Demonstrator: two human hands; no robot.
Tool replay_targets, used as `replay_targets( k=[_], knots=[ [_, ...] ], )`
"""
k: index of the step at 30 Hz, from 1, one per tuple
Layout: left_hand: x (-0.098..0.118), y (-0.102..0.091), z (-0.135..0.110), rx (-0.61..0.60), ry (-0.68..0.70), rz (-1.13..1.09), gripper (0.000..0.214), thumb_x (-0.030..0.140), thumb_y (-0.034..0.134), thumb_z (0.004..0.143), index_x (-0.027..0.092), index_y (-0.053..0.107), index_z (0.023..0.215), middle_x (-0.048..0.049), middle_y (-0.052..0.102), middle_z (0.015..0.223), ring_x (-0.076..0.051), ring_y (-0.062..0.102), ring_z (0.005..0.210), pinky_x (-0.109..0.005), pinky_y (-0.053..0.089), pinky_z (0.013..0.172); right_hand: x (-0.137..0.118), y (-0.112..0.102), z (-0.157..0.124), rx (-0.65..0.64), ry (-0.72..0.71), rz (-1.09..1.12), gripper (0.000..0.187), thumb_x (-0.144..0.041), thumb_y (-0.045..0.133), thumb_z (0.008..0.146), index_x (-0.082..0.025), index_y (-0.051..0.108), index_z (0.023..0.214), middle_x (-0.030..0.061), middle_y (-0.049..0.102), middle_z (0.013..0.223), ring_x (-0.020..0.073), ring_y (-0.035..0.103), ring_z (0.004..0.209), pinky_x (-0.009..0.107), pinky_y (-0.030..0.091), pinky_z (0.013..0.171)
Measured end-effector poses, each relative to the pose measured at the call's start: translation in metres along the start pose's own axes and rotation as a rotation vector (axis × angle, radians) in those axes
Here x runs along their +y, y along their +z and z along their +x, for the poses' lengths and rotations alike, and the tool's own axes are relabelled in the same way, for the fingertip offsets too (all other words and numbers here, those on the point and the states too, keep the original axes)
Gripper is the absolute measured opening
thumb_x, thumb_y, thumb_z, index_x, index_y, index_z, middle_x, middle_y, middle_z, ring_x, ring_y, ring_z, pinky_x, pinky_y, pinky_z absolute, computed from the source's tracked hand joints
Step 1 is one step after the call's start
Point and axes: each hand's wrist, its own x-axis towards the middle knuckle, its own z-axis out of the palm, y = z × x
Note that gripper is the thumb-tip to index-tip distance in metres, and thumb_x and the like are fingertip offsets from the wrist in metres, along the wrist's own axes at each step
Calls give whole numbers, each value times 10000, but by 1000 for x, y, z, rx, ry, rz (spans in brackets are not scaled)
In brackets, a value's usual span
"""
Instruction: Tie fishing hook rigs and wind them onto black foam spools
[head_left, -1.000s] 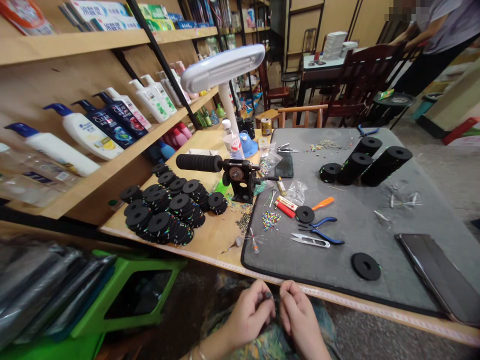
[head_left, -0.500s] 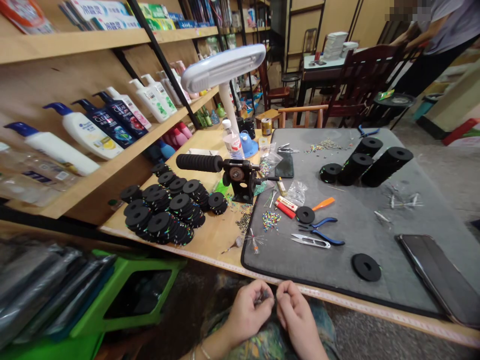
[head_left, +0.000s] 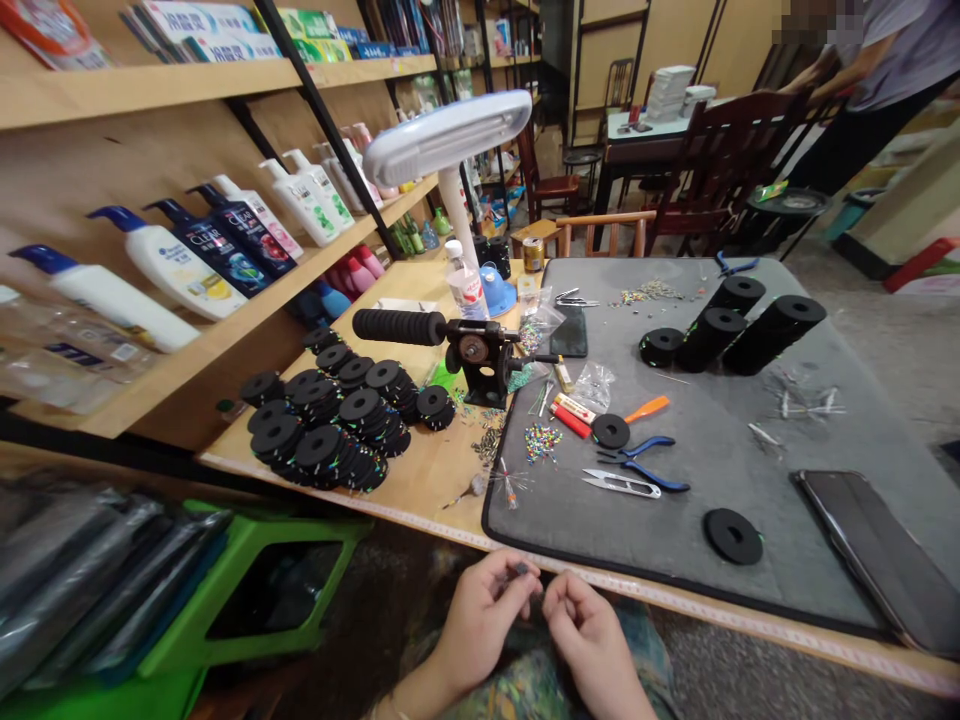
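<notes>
Both hands are close together over my lap, just off the table's near edge. A small dark grey piece (head_left: 521,569) shows between the thumb and fingers of my left hand (head_left: 484,615); it is too small to name. My right hand (head_left: 589,632) is closed in a pinch beside it, its fingertips almost meeting the left ones, and whatever they pinch is hidden. On the grey mat (head_left: 570,530) beyond lie a black foam spool (head_left: 720,530), silver thread snips (head_left: 622,484), blue-handled pliers (head_left: 649,460) and a bunch of thin wires (head_left: 511,490).
Stacked black foam spools (head_left: 319,445) fill the table's left side, next to a black hand-cranked winder (head_left: 480,350). Taller spool stacks (head_left: 776,330) stand at the back right. A phone (head_left: 877,550) lies on the right. Coloured beads (head_left: 541,440) are scattered. A person (head_left: 885,70) stands behind.
My left hand has turned and risen slightly, and the small dark piece now shows at its fingertips. The right hand has shifted a little left and stays pinched. The table items have not moved.
</notes>
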Motion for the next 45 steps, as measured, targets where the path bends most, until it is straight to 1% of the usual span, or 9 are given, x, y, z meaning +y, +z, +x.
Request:
replay_targets(
  k=[8, 14, 18, 23, 30, 34, 40, 42, 45],
  knots=[
    [-5, 3, 5, 25, -166, -301, 276, 369, 710, 711, 119, 642, 807, -29, 650, 694, -77, 475, 527, -189, 309, 492, 6, -3, -2, 20, 23, 13, 183, -289, 586, 725, -223, 459, 611, -94, 333, 484, 95, 277, 437, 224, 230, 426],
    [2, -8, 13, 174, -167, -367, 314, 375, 750, 656, 123, 632, 800, -5, 606, 671, -69, 463, 547, -182, 317, 515, 9, -9, -6, 50, 32, 64, 229, -324, 622, 735, -215, 464, 611, -98, 313, 490, 89, 262, 448, 217, 227, 436],
    [-1, -19, 10, 81, -146, -272, 239, 337, 686, 719, 127, 635, 823, -6, 612, 684, -77, 469, 550, -189, 321, 522, 12, -7, -8, 30, 105, 222, 301, -452, 639, 753, -221, 468, 665, -116, 320, 456, 68, 224, 390, 201, 182, 399],
    [-6, -13, 3, -70, -155, -186, 130, 248, 631, 731, 131, 620, 786, 5, 606, 664, -78, 456, 521, -202, 311, 510, 15, -4, -7, 20, 113, 263, 371, -553, 622, 759, -219, 476, 690, -128, 314, 425, 63, 210, 375, 202, 158, 400],
    [-1, -6, 1, -114, -178, -183, 291, 383, 665, 737, 126, 640, 869, 52, 497, 569, -73, 396, 507, -204, 295, 508, 13, -7, -7, -25, 84, 231, 390, -574, 638, 747, -218, 487, 701, -111, 366, 446, 76, 256, 392, 217, 196, 406],
    [-1, -7, 0, -153, -163, -172, 359, 445, 651, 750, 119, 651, 899, 53, 484, 562, -69, 371, 491, -204, 288, 497, 12, -7, -7, -24, 58, 202, 387, -562, 646, 746, -212, 491, 691, -105, 371, 461, 78, 293, 401, 207, 231, 409],
    [2, -10, 2, -84, -73, 16, 240, 360, 625, 781, 136, 619, 693, 42, 498, 542, -88, 413, 508, -204, 324, 510, 7, -9, -6, -23, -14, 33, 320, -493, 614, 795, -200, 535, 692, -69, 456, 501, 104, 399, 445, 218, 333, 448],
    [5, -12, 2, -78, -3, 87, 207, 324, 615, 790, 141, 634, 694, 20, 546, 577, -109, 467, 552, -213, 363, 551, 2, -13, -5, -37, -70, -78, 256, -443, 601, 818, -195, 599, 753, -17, 576, 570, 153, 524, 536, 253, 422, 533],
    [12, -16, 1, -77, 118, 220, 192, 290, 596, 811, 145, 660, 701, -30, 638, 672, -154, 556, 662, -234, 411, 642, -11, -18, -3, -45, -139, -183, 233, -378, 607, 829, -210, 656, 983, 78, 710, 877, 247, 640, 836, 340, 485, 776]
  ],
)
